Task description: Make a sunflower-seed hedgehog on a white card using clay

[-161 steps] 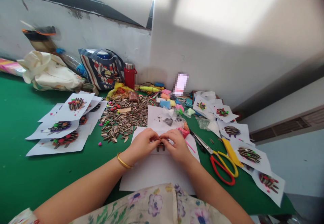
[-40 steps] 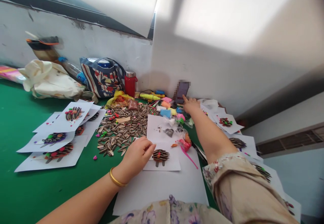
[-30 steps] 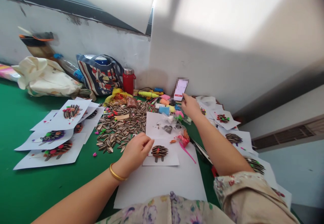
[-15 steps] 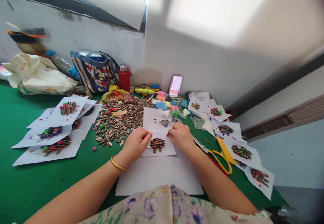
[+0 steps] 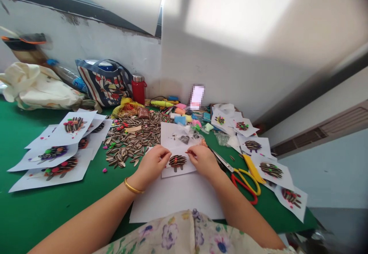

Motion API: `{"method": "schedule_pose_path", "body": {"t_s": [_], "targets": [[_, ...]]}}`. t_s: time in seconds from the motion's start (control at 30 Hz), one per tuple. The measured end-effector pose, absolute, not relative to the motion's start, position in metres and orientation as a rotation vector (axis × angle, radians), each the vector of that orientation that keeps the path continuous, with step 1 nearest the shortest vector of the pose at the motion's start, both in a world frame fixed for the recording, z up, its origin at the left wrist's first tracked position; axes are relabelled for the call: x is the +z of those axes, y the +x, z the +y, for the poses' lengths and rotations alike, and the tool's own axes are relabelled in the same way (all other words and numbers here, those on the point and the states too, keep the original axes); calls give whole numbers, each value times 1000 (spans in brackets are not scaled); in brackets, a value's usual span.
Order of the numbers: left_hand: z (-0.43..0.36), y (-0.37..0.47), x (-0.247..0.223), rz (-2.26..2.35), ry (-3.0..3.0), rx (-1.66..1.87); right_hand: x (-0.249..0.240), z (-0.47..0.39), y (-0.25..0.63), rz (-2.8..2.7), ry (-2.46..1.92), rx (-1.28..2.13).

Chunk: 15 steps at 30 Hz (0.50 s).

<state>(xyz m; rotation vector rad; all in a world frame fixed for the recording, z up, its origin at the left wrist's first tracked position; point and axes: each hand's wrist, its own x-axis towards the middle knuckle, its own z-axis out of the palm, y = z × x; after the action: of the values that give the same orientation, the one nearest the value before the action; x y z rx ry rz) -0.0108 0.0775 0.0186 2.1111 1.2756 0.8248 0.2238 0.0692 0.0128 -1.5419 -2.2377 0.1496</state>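
Observation:
A small white paper card (image 5: 186, 168) lies in front of me. On it is a hedgehog figure (image 5: 177, 161) with striped sunflower-seed spines, two dark legs and orange-red dots. At the card's left edge, my left hand (image 5: 153, 163) is closed, thumb and forefinger together beside the hedgehog; whatever they hold is hidden. My right hand (image 5: 203, 161) hovers over the card's right side, pinching a tiny reddish bit (image 5: 188, 152) that looks like modelling clay. Larger white sheets (image 5: 175, 200) lie beneath the card. Scissors (image 5: 244, 179) with yellow and red handles rest beside my right forearm.
Loose sunflower seeds (image 5: 133, 139) are heaped behind my left hand. Finished hedgehog cards lie in a left stack (image 5: 83, 169) and a right row (image 5: 299, 204). Coloured clay packets (image 5: 180, 120), a red flask (image 5: 138, 89) and a patterned bag (image 5: 105, 83) stand along the wall.
My right hand has drawn slightly toward me, and a tiny reddish bit now shows at its fingertips. My left hand stays nearly in place. The view has shifted slightly.

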Motion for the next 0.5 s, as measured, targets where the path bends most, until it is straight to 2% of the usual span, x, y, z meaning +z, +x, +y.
{"method": "schedule_pose_path", "body": {"t_s": [0.27,0.5], "targets": [[78,-12,12,1356,2219,684,18,68,235,-2185,-1576,197],[77,-12,5,1299,2509,542,38,85,287,-1859,-2003,156]]}}
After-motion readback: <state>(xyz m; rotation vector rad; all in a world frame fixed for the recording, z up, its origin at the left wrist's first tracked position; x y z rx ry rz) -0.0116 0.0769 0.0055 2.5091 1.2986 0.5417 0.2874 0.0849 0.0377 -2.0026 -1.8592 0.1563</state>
